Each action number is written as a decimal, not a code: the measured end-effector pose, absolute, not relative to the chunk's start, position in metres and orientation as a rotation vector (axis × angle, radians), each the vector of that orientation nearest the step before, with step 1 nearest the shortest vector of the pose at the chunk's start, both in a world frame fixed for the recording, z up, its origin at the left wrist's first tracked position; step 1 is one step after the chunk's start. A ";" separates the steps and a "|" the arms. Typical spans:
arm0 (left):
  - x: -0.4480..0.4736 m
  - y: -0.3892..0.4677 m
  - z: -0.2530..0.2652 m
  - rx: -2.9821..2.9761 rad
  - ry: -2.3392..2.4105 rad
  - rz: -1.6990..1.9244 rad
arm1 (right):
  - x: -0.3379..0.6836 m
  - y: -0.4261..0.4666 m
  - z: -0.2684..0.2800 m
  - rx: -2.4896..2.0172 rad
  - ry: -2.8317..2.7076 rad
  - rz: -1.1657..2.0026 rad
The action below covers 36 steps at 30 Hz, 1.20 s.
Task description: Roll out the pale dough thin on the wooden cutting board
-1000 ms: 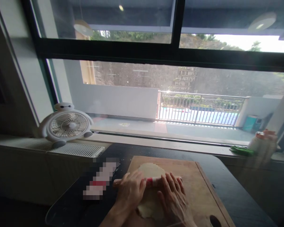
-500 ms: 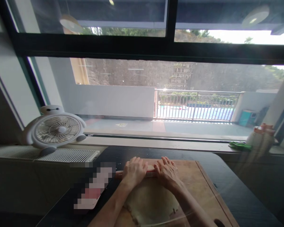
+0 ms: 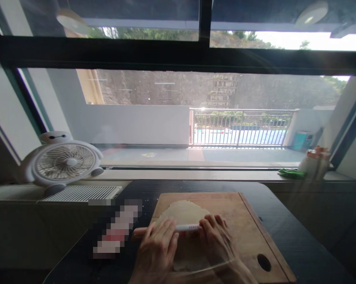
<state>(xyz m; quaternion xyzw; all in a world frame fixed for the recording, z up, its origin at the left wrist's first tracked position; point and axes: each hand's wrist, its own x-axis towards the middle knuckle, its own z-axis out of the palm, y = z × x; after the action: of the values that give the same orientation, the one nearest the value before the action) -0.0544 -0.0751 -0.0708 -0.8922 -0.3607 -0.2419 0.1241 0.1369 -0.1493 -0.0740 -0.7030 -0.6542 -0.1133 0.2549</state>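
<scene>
A flat round of pale dough [image 3: 184,213] lies on a wooden cutting board [image 3: 240,225] on a dark table [image 3: 287,232]. Across the dough's middle lies a thin rolling pin [image 3: 187,227] with a red-marked white band. My left hand [image 3: 157,248] presses flat on the pin's left part. My right hand [image 3: 218,242] presses on its right part. Both palms cover much of the pin and the near half of the dough.
A white desk fan [image 3: 64,161] stands on the sill at the left, above a radiator grille [image 3: 77,192]. A blurred-out item [image 3: 117,228] lies left of the board. A white bottle [image 3: 315,161] and something green [image 3: 290,173] sit on the sill at the right.
Half a second ago both hands and the pin were at the dough's far edge. They have rolled back toward me to the middle, uncovering the dough's far half.
</scene>
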 end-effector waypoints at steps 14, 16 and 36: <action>-0.005 0.011 -0.039 -2.710 -1.433 -0.347 | 0.160 -0.054 -0.052 -2.080 -1.756 -0.081; -0.015 -0.012 -0.045 -2.685 -1.382 -0.467 | 0.153 -0.075 -0.059 -2.027 -1.754 -0.164; -0.017 0.000 -0.047 -2.717 -1.380 -0.345 | 0.145 -0.082 -0.055 -2.010 -1.756 -0.160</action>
<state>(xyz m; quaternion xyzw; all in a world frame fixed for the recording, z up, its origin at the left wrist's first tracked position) -0.0168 0.0003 -0.0471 -0.8853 -0.4497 -0.1124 0.0371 0.1446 -0.0824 -0.0545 -0.7312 -0.6390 -0.0580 0.2317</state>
